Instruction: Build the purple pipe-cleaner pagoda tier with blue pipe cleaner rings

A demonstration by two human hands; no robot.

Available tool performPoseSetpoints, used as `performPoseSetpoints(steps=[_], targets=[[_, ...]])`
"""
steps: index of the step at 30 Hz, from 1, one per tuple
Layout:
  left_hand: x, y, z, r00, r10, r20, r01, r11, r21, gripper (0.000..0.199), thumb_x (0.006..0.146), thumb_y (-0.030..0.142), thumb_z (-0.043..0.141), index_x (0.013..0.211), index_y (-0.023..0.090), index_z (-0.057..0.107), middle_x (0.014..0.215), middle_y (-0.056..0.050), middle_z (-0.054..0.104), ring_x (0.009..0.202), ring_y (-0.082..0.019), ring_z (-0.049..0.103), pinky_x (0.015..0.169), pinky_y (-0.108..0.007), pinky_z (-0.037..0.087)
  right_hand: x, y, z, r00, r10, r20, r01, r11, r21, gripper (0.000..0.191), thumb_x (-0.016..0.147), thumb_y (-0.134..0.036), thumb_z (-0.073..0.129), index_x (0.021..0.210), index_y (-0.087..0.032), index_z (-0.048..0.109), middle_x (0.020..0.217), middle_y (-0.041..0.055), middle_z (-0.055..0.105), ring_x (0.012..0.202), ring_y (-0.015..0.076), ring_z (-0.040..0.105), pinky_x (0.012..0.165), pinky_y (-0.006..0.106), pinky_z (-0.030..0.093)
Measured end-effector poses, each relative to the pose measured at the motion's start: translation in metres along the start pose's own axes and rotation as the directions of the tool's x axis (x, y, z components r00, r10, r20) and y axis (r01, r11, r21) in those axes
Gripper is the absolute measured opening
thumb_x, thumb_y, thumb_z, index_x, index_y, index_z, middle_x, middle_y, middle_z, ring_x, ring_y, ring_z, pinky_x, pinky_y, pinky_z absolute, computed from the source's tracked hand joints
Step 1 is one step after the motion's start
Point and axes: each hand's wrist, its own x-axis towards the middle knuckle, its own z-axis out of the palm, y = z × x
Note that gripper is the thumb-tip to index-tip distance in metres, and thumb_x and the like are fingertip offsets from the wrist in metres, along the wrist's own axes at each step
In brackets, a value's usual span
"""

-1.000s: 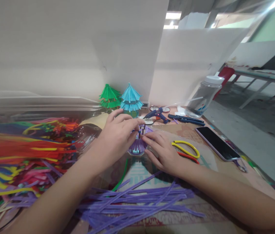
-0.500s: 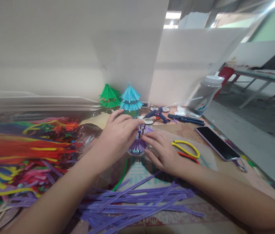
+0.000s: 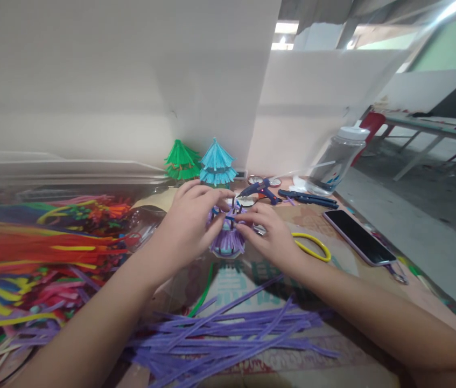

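A small purple pipe-cleaner model [image 3: 226,243] with a fringed skirt and several dark upright posts stands between my hands. My left hand [image 3: 195,215] curls round its upper left side, thumb low and index finger at the posts. From the right, my right hand [image 3: 270,234] pinches at a thin blue strip [image 3: 230,217] that runs across the posts. Fingers cover part of the strip and the model's top. Nearer to me lies a loose spread of purple pipe cleaners [image 3: 228,334].
Behind stand a green tree-shaped model [image 3: 180,160] and a light-blue one [image 3: 216,161]. A glue gun [image 3: 259,188], dark cutter [image 3: 308,198], bottle [image 3: 335,161], phone [image 3: 359,237] and yellow-handled scissors [image 3: 314,250] lie rightward. Colourful pipe cleaners [image 3: 50,245] fill the left.
My right hand has shifted slightly up and covers the scissors' orange handle. My left fingers have moved closer round the posts. The blue strip now shows more clearly across the posts.
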Motion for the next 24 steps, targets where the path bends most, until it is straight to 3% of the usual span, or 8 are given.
performPoseSetpoints(steps=[9,17,24], targets=[[0.0,-0.001,0.007,1.0,0.024,0.013,-0.024,1.0,0.005,0.029,0.092,0.016,0.06,0.121,0.018,0.061,0.112,-0.005,0.073,0.103,-0.02,0.064,0.114,-0.046,0.032,0.003,0.002,0.009,0.998,0.06,0.029,-0.06,0.998,-0.007,0.01,0.09,-0.023,0.067,0.089,-0.018,0.076,0.081,0.0051,0.066,0.079,0.0201,0.058,0.073,0.035,0.044],[0.0,-0.002,0.018,0.998,0.056,-0.022,-0.056,0.998,0.019,0.024,0.092,0.014,0.06,0.116,0.02,0.063,0.105,-0.004,0.074,0.099,-0.019,0.065,0.11,-0.043,0.037,0.001,0.001,0.012,0.997,0.078,0.027,-0.079,0.997,0.026,0.009,0.091,-0.021,0.064,0.087,-0.02,0.073,0.093,0.0068,0.071,0.091,0.0226,0.061,0.085,0.039,0.046],[0.0,-0.002,0.017,0.998,0.053,-0.021,-0.052,0.998,0.026,0.025,0.092,0.015,0.061,0.116,0.02,0.063,0.104,-0.003,0.074,0.097,-0.019,0.065,0.109,-0.043,0.037,0.001,0.002,0.013,0.998,0.067,0.012,-0.067,0.997,0.023,0.01,0.091,-0.021,0.064,0.085,-0.019,0.072,0.093,0.0076,0.071,0.091,0.0224,0.062,0.085,0.039,0.047]])
